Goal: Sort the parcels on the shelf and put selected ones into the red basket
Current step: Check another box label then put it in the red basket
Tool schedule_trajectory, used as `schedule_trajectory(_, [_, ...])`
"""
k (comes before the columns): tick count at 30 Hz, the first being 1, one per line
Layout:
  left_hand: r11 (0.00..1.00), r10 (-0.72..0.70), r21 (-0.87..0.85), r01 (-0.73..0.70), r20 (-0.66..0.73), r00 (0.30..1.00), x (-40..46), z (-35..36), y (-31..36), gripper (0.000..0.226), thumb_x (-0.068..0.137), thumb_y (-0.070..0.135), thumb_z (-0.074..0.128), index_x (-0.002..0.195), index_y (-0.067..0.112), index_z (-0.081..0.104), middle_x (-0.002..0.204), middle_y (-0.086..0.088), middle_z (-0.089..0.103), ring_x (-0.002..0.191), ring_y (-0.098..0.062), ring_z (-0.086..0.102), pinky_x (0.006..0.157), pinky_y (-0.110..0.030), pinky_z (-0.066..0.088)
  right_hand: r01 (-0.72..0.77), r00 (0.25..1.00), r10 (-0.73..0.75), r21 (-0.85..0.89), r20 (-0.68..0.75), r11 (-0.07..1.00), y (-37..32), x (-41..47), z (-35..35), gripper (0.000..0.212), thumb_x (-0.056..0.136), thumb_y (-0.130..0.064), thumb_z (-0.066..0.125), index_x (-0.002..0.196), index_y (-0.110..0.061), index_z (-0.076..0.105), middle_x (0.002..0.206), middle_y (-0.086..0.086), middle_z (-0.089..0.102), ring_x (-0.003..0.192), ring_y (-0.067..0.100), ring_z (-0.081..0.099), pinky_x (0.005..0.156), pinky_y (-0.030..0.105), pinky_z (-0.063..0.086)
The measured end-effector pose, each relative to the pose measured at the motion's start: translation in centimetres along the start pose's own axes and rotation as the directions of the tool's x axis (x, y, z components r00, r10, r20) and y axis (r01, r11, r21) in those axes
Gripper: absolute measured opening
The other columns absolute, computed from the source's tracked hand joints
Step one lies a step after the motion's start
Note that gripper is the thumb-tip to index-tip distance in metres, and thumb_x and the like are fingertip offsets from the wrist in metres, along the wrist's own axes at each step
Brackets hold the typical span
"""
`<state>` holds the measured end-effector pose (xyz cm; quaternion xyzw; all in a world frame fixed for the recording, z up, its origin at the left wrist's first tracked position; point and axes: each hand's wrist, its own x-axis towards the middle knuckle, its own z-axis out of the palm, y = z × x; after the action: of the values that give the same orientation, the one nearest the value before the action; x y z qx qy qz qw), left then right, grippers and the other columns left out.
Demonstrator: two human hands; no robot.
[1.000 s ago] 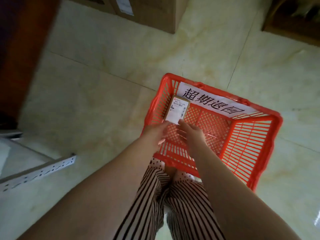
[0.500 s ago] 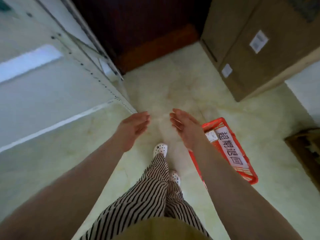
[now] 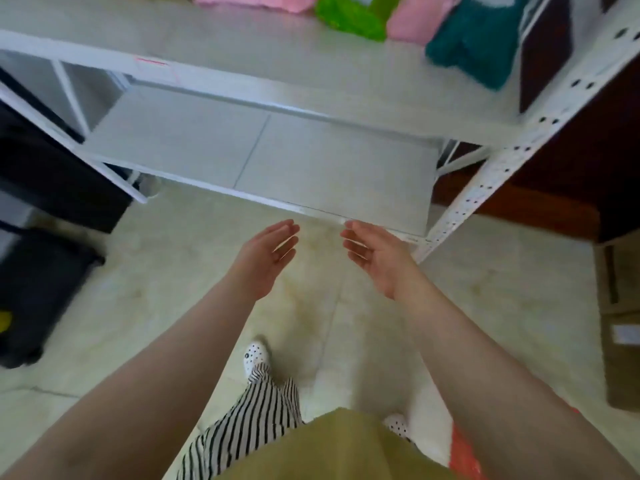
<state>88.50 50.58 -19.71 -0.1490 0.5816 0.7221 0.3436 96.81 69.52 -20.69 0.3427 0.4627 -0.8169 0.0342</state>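
Head view: left hand [image 3: 268,252] and right hand [image 3: 375,256] empty, fingers straight, before shelf [image 3: 311,210] edge

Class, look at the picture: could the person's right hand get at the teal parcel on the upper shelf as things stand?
Probably yes. The right hand is open and holds nothing, and the teal parcel lies at the upper shelf's right end with nothing in front of it. The arm would have to stretch up and forward.
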Motion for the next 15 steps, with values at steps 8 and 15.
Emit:
schedule_trajectory(8, [0.989,0.122,-0.076,-0.131,-0.106,0.987,2.3,-18.0,13.7,0.017,0.095,0.014,0.058,0.108,0.02,0.067,0.105,0.004,0.071,0.103,-0.011,0.064,0.088,-0.024,0.049,-0.014,0.991,0.027,-0.098,0.133,0.995,0.8,6.4,24.6,0.015,0.091,-0.024,0.068,0.103,-0.016,0.071,0.093,0.0,0.074,0.085,0.015,0.067,0.076,0.025,0.052])
schedule_trajectory(15, [0.952,0.185,-0.191,-0.238,-0.259,0.948,4.0,-27.7,24.6,0.015,0.091,0.014,0.064,0.105,0.018,0.067,0.099,0.004,0.071,0.1,-0.011,0.064,0.092,-0.024,0.048,0.001,0.977,0.033,-0.159,0.209,0.987,-2.1,10.3,40.9,0.025,0.089,-0.027,0.07,0.11,-0.013,0.068,0.099,0.003,0.072,0.087,0.015,0.067,0.077,0.024,0.052])
